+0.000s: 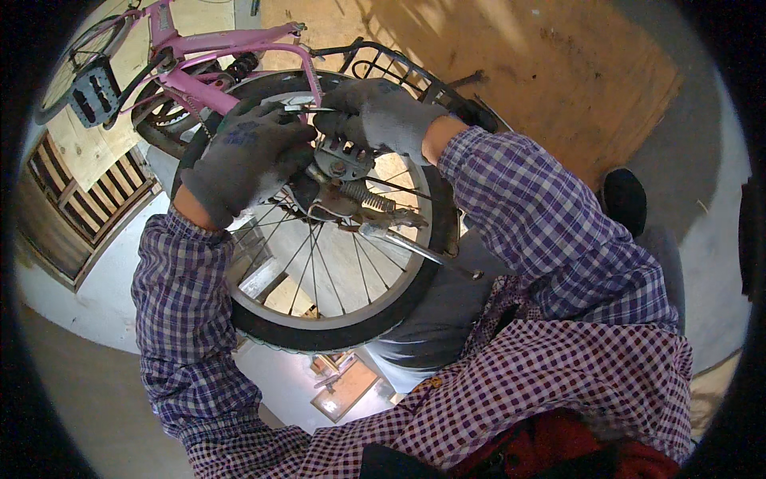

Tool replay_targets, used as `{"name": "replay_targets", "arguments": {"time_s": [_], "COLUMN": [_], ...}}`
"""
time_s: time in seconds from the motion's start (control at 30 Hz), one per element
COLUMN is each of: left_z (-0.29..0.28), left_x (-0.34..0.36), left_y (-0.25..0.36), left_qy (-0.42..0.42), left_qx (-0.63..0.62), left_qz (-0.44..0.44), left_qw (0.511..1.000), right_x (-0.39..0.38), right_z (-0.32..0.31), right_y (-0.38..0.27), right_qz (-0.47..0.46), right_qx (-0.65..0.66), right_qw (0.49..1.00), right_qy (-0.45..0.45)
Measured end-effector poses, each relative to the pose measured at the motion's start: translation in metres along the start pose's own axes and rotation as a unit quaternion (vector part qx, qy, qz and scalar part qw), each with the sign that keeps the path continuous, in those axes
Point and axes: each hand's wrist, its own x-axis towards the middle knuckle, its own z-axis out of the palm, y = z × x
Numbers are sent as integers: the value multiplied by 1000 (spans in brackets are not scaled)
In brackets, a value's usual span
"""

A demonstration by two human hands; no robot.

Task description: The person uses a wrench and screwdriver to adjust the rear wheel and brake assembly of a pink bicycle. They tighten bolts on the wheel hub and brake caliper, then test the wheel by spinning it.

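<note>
The grey floor is seen at the right side, and beside it a wide brown board carries patches of light and shadow. The pink bicycle reaches from the upper left, with its wheel in the middle. A slatted wooden box is at left. The gloved left hand and right hand meet near the wheel's hub, fingers bent; whether either grip is clamped on something, I cannot tell. Below them are a metal rod and a small spring.
</note>
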Motion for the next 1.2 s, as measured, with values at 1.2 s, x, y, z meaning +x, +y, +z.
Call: {"name": "replay_targets", "arguments": {"time_s": [1.2], "left_z": [-21], "left_x": [19], "left_y": [-10], "left_qy": [-72], "left_qx": [10], "left_qz": [-64], "left_qw": [995], "right_x": [-64], "right_z": [-11], "right_y": [-9], "right_qz": [-29], "right_qx": [-189], "right_qw": [934], "right_qy": [303]}}
